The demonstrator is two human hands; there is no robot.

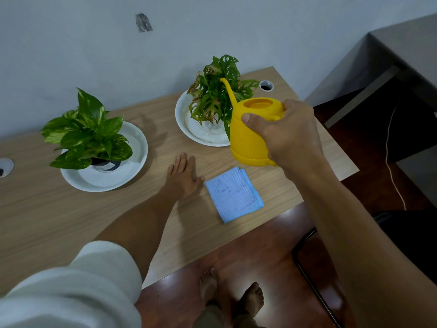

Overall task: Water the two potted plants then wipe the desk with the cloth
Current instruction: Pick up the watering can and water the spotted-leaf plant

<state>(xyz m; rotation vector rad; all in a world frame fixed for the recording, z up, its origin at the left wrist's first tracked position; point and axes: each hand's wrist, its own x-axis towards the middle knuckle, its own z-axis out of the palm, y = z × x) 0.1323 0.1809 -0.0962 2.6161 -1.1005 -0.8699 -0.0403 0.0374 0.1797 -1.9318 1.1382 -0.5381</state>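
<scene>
My right hand (288, 136) grips a yellow watering can (248, 138) by its handle, held upright just above the wooden desk (47, 221). Its thin spout points up toward the holey-leaved plant (212, 95), which stands in a white saucer (183, 119) at the back right. A second plant with green and yellow leaves (87, 133) stands in a white saucer (132, 162) at the left. My left hand (183, 174) lies flat on the desk, fingers spread, holding nothing. Just right of it lies a folded blue cloth (234, 194) near the front edge.
Round cable holes sit at the desk's far right (266, 85) and far left (4, 166). A wall runs behind the desk. A grey cabinet (402, 55) and a dangling cable (390, 162) stand to the right. A black chair frame (314, 280) and my bare feet are below.
</scene>
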